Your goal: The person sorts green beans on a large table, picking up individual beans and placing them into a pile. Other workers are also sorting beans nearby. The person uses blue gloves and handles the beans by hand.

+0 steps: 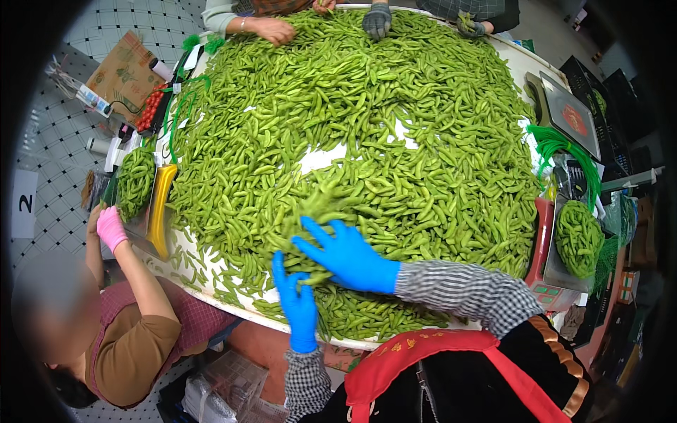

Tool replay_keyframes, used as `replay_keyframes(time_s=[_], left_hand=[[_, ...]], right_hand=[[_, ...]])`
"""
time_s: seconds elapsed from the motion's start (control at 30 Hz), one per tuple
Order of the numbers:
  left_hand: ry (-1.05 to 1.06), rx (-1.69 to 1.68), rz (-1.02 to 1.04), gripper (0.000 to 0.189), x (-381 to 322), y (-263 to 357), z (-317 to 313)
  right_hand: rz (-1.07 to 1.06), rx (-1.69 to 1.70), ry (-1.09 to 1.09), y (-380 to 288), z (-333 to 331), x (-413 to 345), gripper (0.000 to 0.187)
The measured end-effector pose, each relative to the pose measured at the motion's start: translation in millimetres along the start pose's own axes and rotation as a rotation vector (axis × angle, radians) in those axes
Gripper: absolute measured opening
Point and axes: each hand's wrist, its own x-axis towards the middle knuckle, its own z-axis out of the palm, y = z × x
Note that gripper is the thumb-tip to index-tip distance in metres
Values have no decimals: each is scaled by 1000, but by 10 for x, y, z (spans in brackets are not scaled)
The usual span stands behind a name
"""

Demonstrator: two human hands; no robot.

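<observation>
A deep spread of green edamame pods [439, 211] covers the white table [322, 157] before me. My left hand [297, 306], in a blue glove, is over the pods by the near edge, fingers pointing up and spread apart. Close to its right, my right hand [351, 256], also blue-gloved, reaches over the heap with its fingers apart. A few pods lie under the right palm, between the two hands. Just past the right fingertips, some pods [325, 203] look blurred, as if moving. Neither hand visibly grips a pod.
On the right, a full mesh bag of pods [579, 239] rests on a red scale [539, 243], near green netting strips [568, 153] and another scale [571, 116]. At left, a person in a pink glove [111, 227] handles a bagged bundle [136, 182] by a yellow scale [163, 211]. Other people's hands [376, 22] work the far side.
</observation>
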Motion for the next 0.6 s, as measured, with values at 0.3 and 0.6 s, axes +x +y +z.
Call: replay_keyframes(time_s=[0.3, 0.6], left_hand=[[281, -63, -312, 17, 221, -171, -625], [259, -198, -348, 15, -239, 350, -230]], right_hand=[[-78, 274, 201, -60, 85, 531, 66], [339, -92, 282, 1182, -314, 69, 27]])
